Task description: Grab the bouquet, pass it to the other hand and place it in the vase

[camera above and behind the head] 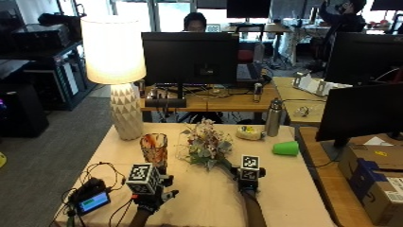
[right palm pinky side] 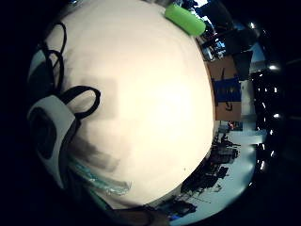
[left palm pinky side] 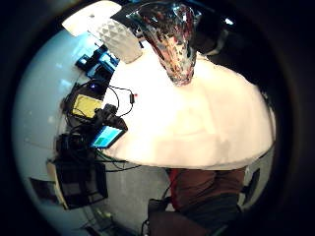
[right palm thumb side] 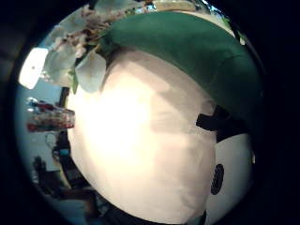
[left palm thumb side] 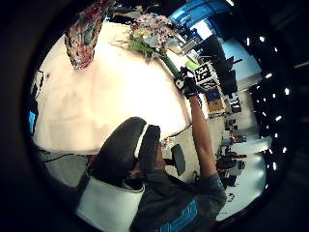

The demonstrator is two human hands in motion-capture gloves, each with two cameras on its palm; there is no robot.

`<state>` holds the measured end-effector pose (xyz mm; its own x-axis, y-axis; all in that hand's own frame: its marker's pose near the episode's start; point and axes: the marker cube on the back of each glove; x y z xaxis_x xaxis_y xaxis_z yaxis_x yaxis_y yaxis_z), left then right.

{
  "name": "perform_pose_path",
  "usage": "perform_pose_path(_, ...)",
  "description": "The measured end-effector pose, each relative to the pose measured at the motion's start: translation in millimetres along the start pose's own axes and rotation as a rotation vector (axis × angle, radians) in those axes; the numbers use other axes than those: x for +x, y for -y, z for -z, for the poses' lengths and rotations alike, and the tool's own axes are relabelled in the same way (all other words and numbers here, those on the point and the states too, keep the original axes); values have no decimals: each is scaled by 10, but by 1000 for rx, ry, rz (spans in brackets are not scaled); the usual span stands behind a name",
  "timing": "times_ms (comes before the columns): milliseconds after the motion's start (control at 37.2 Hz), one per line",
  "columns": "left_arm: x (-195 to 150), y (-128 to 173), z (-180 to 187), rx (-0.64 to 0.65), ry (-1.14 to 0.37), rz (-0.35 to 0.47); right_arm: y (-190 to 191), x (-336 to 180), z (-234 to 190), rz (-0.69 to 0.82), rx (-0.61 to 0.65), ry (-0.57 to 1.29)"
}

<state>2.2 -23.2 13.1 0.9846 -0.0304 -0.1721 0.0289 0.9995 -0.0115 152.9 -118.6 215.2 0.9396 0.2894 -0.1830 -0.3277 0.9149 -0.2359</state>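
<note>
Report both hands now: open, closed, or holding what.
Left hand: over the table near the vase, holding nothing; fingers cannot be told.
Right hand: grips the bouquet by its stem.

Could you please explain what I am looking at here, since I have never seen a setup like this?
A person sits at a table wearing black gloves that carry small cameras. The outside view looks down from behind their head; the four round pictures look out from the palms. On the table stand a lamp, a patterned glass vase, a bottle and a green cup. The right hand grips the stem of the bouquet, whose flowers lie on the table beside the vase. The left hand hovers near the vase, fingers relaxed, holding nothing.
</note>
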Motion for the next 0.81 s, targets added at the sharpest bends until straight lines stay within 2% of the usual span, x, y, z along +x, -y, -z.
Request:
perform_pose_path(242,12,57,75,8,-2,1,-7,57,87,-54,85,91)
perform_pose_path(484,171,237,457,83,-81,-33,-180,-32,584,-49,180,399)
perform_pose_path(699,456,481,740,97,-260,-68,-401,-350,1119,39,280,802)
perform_pose_path(807,629,598,832,49,-449,-107,-530,-544,1341,108,312,987)
